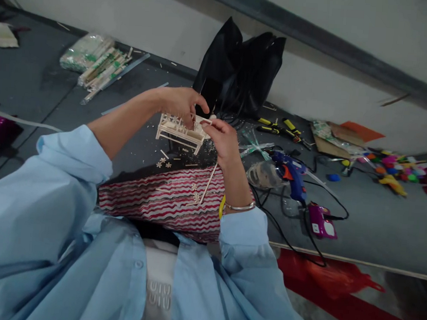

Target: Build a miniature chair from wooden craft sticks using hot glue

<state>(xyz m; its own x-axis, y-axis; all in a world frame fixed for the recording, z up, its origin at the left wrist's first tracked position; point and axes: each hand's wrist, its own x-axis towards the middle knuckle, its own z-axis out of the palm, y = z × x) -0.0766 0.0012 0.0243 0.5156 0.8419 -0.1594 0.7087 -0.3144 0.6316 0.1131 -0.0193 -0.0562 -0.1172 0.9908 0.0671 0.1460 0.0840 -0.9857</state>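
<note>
My left hand (pixel 180 106) is closed around the top of a small wooden-stick model bench (pixel 179 132), holding it above the dark floor. My right hand (pixel 222 140) pinches a short thin stick (pixel 206 122) against the bench's right end. A longer loose stick (pixel 209 183) and a few small wooden flower shapes (pixel 195 194) lie on the red-and-white striped cloth (pixel 167 200) across my lap. More flower shapes (pixel 164 164) rest on the floor beneath the bench.
A blue glue gun (pixel 292 173) with a black cord lies to the right, beside a purple box (pixel 322 221). A black bag (pixel 240 69) leans on the wall behind. Packs of sticks (pixel 96 64) lie at far left, yellow-handled tools (pixel 279 127) and coloured bits (pixel 388 168) at far right.
</note>
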